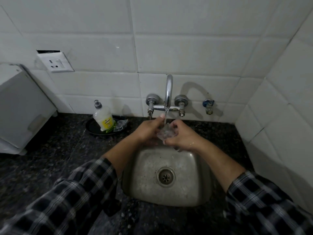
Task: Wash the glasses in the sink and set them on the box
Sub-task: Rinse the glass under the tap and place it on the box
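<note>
Clear glass (166,133) tilted, orientation indistinct

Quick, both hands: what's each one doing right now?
Left hand: closed on the clear glass under the tap's stream.
Right hand: closed on the same glass.

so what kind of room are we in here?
Most likely a small home kitchen: a steel sink set in a dark granite counter, a wall tap running over a glass held in both hands, and a dish-soap bottle against the white-tiled wall.
</note>
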